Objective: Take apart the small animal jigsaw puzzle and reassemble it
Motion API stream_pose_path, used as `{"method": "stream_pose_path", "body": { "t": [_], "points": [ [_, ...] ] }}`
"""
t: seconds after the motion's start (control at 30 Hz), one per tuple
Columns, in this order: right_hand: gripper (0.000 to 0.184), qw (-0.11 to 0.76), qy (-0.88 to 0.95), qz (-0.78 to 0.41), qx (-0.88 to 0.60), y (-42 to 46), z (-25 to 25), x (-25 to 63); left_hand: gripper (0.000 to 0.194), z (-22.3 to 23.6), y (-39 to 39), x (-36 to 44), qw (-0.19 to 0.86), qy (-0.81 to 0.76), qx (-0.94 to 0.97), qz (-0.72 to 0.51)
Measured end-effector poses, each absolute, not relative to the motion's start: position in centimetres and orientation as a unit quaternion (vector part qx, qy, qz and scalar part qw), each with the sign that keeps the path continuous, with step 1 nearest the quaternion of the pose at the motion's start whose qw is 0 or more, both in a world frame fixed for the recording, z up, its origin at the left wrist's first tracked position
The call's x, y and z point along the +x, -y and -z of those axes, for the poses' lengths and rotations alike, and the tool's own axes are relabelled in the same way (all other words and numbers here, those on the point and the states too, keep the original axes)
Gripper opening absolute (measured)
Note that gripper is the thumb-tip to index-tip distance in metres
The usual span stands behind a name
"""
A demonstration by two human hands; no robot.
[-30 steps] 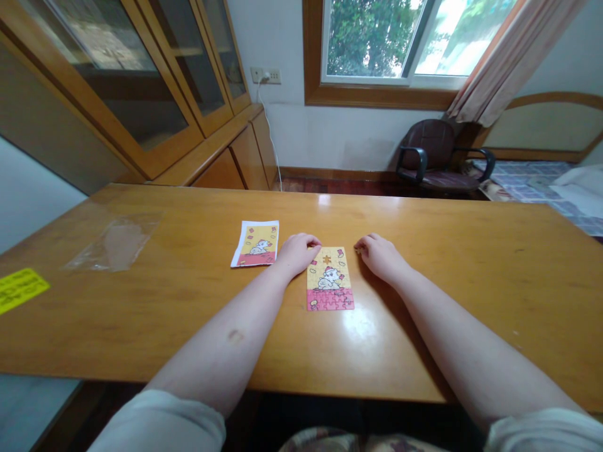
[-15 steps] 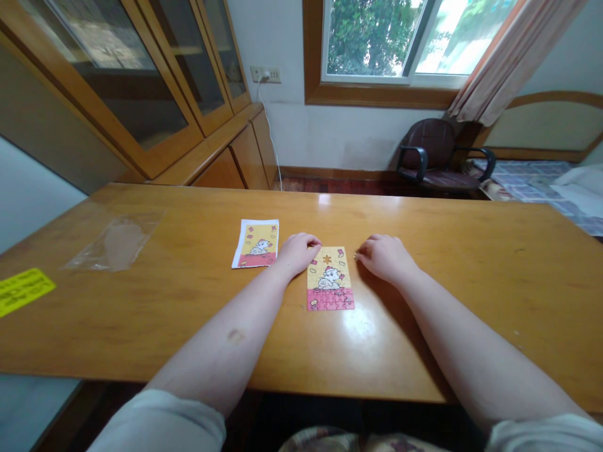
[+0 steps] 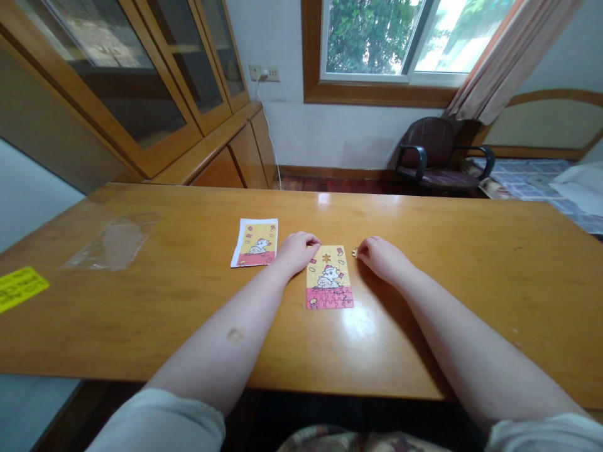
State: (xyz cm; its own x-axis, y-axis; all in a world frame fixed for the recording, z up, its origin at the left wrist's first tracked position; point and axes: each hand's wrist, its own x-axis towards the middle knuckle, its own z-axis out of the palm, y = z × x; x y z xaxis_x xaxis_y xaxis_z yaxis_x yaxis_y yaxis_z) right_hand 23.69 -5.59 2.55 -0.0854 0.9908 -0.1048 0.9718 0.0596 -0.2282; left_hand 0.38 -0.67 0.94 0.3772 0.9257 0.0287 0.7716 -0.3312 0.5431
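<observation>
A jigsaw puzzle [image 3: 330, 276] with a white cartoon animal on yellow and pink lies flat, with one piece-shaped gap near its top. My left hand [image 3: 299, 252] is closed at the puzzle's upper left corner, fingertips against its edge. To the right of the puzzle, my right hand [image 3: 377, 254] pinches a small yellowish puzzle piece [image 3: 355, 253], held low by the tabletop and apart from the puzzle. Left of my left hand lies a picture sheet [image 3: 255, 242] with the same design and a white border.
A clear plastic bag [image 3: 123, 242] lies on the left of the wooden table [image 3: 188, 314], with a yellow label [image 3: 21, 289] near the left edge. Beyond the table are a glass-door cabinet [image 3: 207, 135] and an armchair [image 3: 428, 150].
My right hand has shifted slightly, and more of the puzzle piece shows at its fingertips. My left hand and the puzzle stay in place.
</observation>
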Motion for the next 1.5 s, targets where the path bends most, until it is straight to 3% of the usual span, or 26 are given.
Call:
{"method": "stream_pose_path", "body": {
  "t": [0.77,1.03,1.27,1.5],
  "points": [
    [0.012,0.16,0.777,-0.111,-0.599,5.9,-1.7,22.1,0.028,-1.1,1.2,0.6,0.207,-0.543,0.797,-0.166],
    [0.018,0.144,0.789,-0.098,-0.589,6.3,-2.4,21.6,0.048,-1.2,2.5,1.6,0.143,-0.558,0.807,-0.13],
    [0.023,0.124,0.793,-0.102,-0.588,6.3,-2.6,21.8,0.047,-1.1,2.5,1.8,0.162,-0.566,0.797,-0.138],
    [0.022,0.117,0.817,-0.126,-0.551,6.1,-2.4,22.3,0.035,-1.3,2.6,1.8,0.162,-0.561,0.8,-0.138]
  ]
}}
